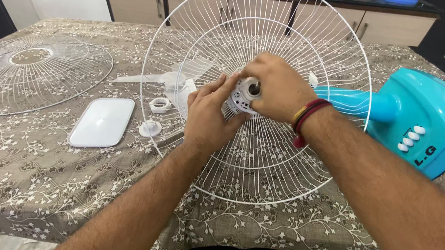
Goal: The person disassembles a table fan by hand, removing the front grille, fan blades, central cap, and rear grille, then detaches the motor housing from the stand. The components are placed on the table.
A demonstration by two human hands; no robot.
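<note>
A table fan lies on its side on the table, its turquoise base (434, 120) at the right. Its white wire rear guard (263, 167) stands upright facing me. At the guard's centre, my left hand (209, 114) holds the white motor hub (242, 95) from the left. My right hand (279, 86) grips the hub from above and the right, fingers around the shaft area. A red and yellow thread band circles my right wrist. The translucent fan blade (179, 79) lies behind the guard.
A second wire guard (28, 73) lies flat at the left. A white rectangular cover (103, 121) and two small white rings (155, 114) rest near it. A patterned cloth (46, 186) covers the table. Cabinets (135, 1) stand behind.
</note>
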